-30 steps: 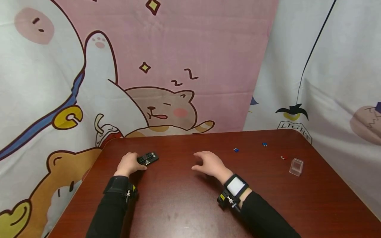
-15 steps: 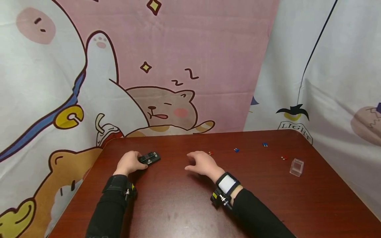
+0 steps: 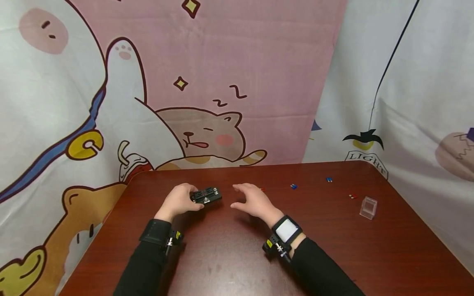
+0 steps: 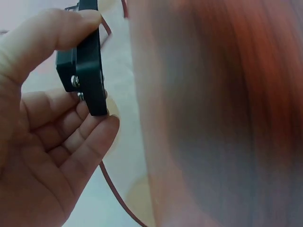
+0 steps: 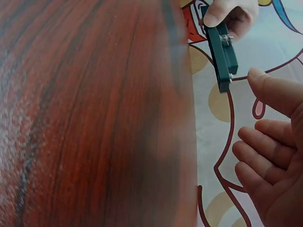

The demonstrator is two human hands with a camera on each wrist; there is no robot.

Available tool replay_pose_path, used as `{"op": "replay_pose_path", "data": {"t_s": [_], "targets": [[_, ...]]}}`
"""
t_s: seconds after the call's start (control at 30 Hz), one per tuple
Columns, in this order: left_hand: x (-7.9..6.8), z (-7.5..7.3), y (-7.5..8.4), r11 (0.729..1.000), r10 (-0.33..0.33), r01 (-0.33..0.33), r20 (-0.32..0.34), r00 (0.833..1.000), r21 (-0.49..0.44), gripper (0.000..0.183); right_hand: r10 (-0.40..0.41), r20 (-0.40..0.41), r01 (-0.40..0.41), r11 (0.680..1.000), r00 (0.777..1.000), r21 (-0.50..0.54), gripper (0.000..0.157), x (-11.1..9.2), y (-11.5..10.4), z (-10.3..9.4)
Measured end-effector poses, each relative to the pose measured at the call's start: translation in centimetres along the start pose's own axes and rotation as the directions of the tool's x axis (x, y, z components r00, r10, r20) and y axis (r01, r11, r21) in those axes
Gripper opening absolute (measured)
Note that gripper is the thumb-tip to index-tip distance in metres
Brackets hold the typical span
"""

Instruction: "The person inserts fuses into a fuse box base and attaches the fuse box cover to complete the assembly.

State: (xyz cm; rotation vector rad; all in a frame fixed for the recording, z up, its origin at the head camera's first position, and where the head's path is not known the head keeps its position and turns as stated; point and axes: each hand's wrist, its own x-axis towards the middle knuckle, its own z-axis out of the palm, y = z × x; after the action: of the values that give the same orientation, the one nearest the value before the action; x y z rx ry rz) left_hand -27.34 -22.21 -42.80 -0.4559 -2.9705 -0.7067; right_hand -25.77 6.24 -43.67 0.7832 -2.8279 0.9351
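Observation:
My left hand (image 3: 179,202) pinches one end of a black rectangular block (image 3: 206,195) between thumb and fingers. Small metal screws show along the side of the block (image 4: 90,71) in the left wrist view, and its shadow falls on the table below. To the right, my right hand (image 3: 254,201) hovers with thumb and fingers spread apart, holding nothing. Its fingertips point toward the block's free end, with a gap between. Past that hand, a small red piece (image 3: 263,189) is mostly hidden behind it.
On the brown table (image 3: 229,255), a blue piece (image 3: 293,186) and another blue piece (image 3: 329,179) lie at the back right. Nearer the right edge are a red-and-white piece (image 3: 353,196) and a clear plastic box (image 3: 368,207). A printed cloth (image 3: 281,82) hangs behind the table.
My left hand has carried the black block to the right, closer to my right hand. The right hand first shifted left, then stayed about there. The small pieces have not moved.

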Motion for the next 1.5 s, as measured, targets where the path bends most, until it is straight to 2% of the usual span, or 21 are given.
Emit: {"op": "replay_pose_path", "data": {"t_s": [0.27, 0.53, 0.83, 1.07, 1.23, 1.5], "targets": [[0.2, 1.1, 3.6, 0.993, 0.113, -0.113, -0.009, 0.994, -0.023, 0.046, -0.021, -0.012, 0.021, 1.0, 1.0, 0.016, 0.064, -0.6, 0.5, -0.3], [0.3, 2.7, 6.3, 0.978, 0.197, -0.197, 0.003, 0.98, -0.067, 0.04, -0.059, 0.023, 0.058, 0.998, 0.998, 0.024, 0.059, -1.8, 2.2, -1.3], [1.1, 4.2, 8.4, 0.959, 0.282, -0.281, 0.035, 0.959, -0.044, 0.04, -0.096, 0.016, 0.097, 0.994, 0.995, -0.04, 0.051, -3.4, 4.0, -2.6], [1.7, 5.6, 10.0, 0.954, 0.3, -0.298, 0.091, 0.95, -0.033, 0.042, -0.084, 0.025, 0.087, 0.986, 0.996, -0.141, 0.044, -4.5, 5.0, -3.5], [1.9, 6.6, 10.8, 0.953, 0.304, -0.302, 0.138, 0.943, -0.034, 0.042, -0.063, 0.064, 0.073, 0.982, 0.996, -0.175, 0.042, -5.2, 5.8, -4.1], [2.0, 7.5, 11.5, 0.944, 0.325, -0.331, 0.179, 0.929, 0.003, 0.041, -0.038, 0.132, 0.066, 0.975, 0.991, -0.213, 0.04, -5.5, 6.3, -4.2]]}}
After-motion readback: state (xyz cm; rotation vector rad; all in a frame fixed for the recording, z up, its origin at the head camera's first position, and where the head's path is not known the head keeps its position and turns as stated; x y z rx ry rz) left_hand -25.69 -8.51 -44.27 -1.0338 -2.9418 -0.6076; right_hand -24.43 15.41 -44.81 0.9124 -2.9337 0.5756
